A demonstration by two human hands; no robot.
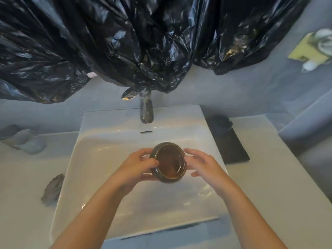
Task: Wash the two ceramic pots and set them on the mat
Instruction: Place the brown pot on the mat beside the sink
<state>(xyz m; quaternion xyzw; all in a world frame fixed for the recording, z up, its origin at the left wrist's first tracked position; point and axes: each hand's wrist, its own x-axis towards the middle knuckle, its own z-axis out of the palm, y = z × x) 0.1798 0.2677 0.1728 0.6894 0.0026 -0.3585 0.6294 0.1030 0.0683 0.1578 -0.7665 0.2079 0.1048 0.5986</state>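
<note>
Pot (169, 163): centre of frame, held over the sink (100, 121) basin, below the tap (147, 114); mouth up, roughly upright; dark outside, glossy brown inside.
Left hand (136, 166): curled round the pot's left wall, thumb over the rim; carries the pot alone.
Right hand (203, 166): fingers spread and relaxed, holding nothing; just beside the pot's right wall, contact not determinable.
Tap: upper centre; no stream visible.
Mat (231, 146): black, on the counter right of the sink; centre right of frame, up and right of the pot.
Dark round thing (221, 121): at the mat's far end; possibly the other pot, too blurred to confirm.
Governing relation: mat lies right of the pot; right hand sits between pot and mat, so nearer; left hand on the far side.
Step, as judged: washing or rinsing of this pot, placement not yet done.
Next move, as judged: firm grip by the right hand, or a reach across by the left.
Risk: wet glaze, likely slippery; hard basin beneath.
</note>
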